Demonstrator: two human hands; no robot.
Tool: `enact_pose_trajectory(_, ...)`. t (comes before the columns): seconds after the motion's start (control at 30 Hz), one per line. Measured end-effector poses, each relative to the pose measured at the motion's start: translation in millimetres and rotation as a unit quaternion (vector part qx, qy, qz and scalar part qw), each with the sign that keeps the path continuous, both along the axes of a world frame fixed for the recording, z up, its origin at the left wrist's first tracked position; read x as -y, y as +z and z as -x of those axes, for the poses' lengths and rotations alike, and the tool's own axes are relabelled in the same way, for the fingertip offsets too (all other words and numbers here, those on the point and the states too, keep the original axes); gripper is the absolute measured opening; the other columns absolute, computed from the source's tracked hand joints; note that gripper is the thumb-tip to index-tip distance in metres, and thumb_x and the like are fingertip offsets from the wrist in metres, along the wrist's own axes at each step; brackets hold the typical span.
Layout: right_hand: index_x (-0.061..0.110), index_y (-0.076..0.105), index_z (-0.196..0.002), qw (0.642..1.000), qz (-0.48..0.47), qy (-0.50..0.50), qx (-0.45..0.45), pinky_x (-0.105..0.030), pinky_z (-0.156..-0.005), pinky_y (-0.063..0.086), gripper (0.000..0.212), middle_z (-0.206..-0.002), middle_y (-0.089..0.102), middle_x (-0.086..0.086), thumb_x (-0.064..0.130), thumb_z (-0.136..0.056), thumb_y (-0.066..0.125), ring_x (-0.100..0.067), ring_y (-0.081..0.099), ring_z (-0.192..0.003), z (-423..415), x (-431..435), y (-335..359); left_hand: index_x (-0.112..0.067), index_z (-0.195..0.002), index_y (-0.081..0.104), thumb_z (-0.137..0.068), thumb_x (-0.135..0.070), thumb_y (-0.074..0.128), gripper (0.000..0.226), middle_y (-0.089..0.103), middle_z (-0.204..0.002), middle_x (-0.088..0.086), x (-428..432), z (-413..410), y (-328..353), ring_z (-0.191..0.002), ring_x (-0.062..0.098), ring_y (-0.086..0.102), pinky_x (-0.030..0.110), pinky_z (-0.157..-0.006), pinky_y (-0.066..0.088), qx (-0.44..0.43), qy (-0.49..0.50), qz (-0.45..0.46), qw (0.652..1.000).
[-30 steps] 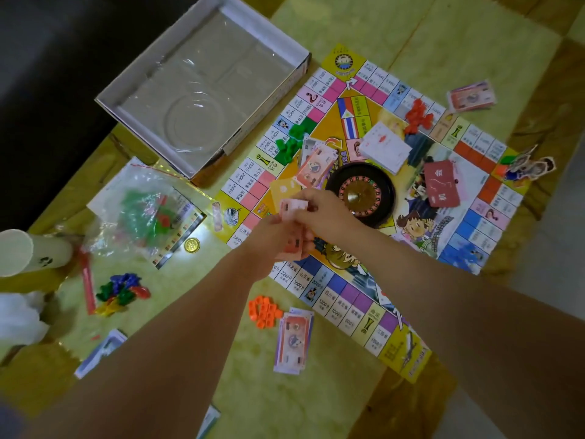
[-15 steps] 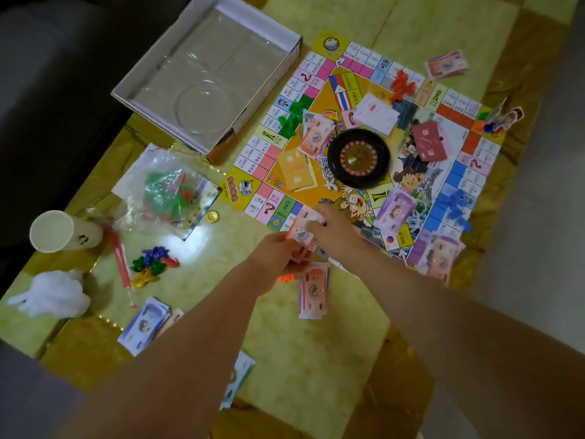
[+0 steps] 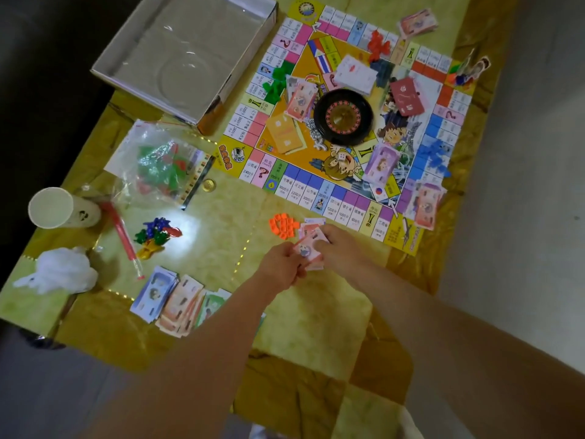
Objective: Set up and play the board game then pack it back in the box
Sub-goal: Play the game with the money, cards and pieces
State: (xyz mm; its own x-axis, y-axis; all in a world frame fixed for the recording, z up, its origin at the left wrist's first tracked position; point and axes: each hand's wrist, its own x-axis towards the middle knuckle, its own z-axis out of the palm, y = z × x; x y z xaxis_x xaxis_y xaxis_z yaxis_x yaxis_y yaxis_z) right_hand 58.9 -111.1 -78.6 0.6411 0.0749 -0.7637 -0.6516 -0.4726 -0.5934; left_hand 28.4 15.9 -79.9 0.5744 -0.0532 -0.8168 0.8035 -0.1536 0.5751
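The game board (image 3: 304, 191) lies open on the yellow table, with a black roulette wheel (image 3: 343, 117) at its centre and card stacks and play money spread over it. Just below the board's near edge, my left hand (image 3: 281, 267) and my right hand (image 3: 340, 245) both pinch a small bundle of pink play money (image 3: 306, 248) above a pink pile on the table. A heap of orange houses (image 3: 282, 224) sits just left of the hands. The open grey box (image 3: 186, 55) stands at the top left.
A plastic bag of green and red pieces (image 3: 161, 166), a gold coin (image 3: 209, 184), a paper cup (image 3: 58, 208), coloured pawns (image 3: 156, 236), a red stick (image 3: 122, 236), white tissue (image 3: 60, 272) and money piles (image 3: 177, 307) fill the left side. Blue houses (image 3: 435, 153) lie on the board's right.
Both hands drew back with the pink notes from over the board to the table below its near edge. The camera view shifted, showing more of the near table.
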Motion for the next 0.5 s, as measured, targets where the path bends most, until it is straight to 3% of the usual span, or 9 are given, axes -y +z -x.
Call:
enact_pose_trajectory(0.07, 0.005, 0.055, -0.118, 0.997, -0.025, -0.075, -0.015, -0.014, -0.050, 0.045, 0.025, -0.107, 0.064, -0.010, 0.001, -0.093, 0.051, -0.013, 0.062, -0.075, 9, 7, -1, -0.010, -0.087, 0.051, -0.097, 0.002, 0.040, 0.019, 0.052, -0.063, 0.009, 4, 8, -4, -0.030, 0.004, 0.042, 0.015, -0.032, 0.028, 0.011, 0.028, 0.001, 1.000)
enact_pose_trajectory(0.2, -0.008, 0.062, -0.108, 0.984, -0.066, -0.149, -0.070, -0.016, -0.048, 0.044, 0.020, -0.074, 0.064, -0.011, -0.002, -0.089, 0.061, -0.011, 0.058, -0.056, 18, 19, 1, -0.010, -0.090, 0.051, -0.097, -0.003, 0.039, 0.015, 0.059, -0.064, 0.007, 17, 13, -7, -0.041, 0.012, 0.046, 0.021, -0.039, 0.033, 0.037, 0.041, 0.002, 0.998)
enact_pose_trajectory(0.3, -0.005, 0.066, -0.104, 0.981, -0.042, -0.181, -0.058, -0.012, -0.044, 0.042, 0.020, -0.073, 0.065, -0.008, -0.003, -0.084, 0.067, -0.007, 0.059, -0.053, 12, 35, 3, -0.010, -0.091, 0.052, -0.098, -0.005, 0.038, 0.017, 0.062, -0.069, 0.007, 32, 5, -4, -0.051, 0.017, 0.050, 0.024, -0.046, 0.038, 0.036, 0.012, 0.010, 0.999)
enact_pose_trajectory(0.4, -0.001, 0.068, -0.103, 0.978, -0.020, -0.204, -0.041, -0.010, -0.045, 0.043, 0.023, -0.078, 0.066, -0.005, 0.000, -0.080, 0.073, -0.007, 0.059, -0.057, -6, 60, 4, -0.003, -0.112, 0.053, -0.096, -0.013, 0.045, 0.021, 0.063, -0.087, 0.011, 50, -13, -5, -0.063, 0.018, 0.053, 0.027, -0.054, 0.044, 0.043, -0.042, -0.001, 0.998)
enact_pose_trajectory(0.5, -0.004, 0.067, -0.108, 0.977, -0.011, -0.215, -0.014, -0.009, -0.046, 0.044, 0.029, -0.083, 0.067, -0.008, 0.000, -0.080, 0.073, -0.006, 0.061, -0.055, -32, 85, 4, -0.005, -0.122, 0.050, -0.092, -0.022, 0.053, 0.035, 0.062, -0.105, 0.009, 63, -36, -6, -0.087, 0.024, 0.060, 0.039, -0.079, 0.054, 0.073, -0.069, -0.103, 0.990)
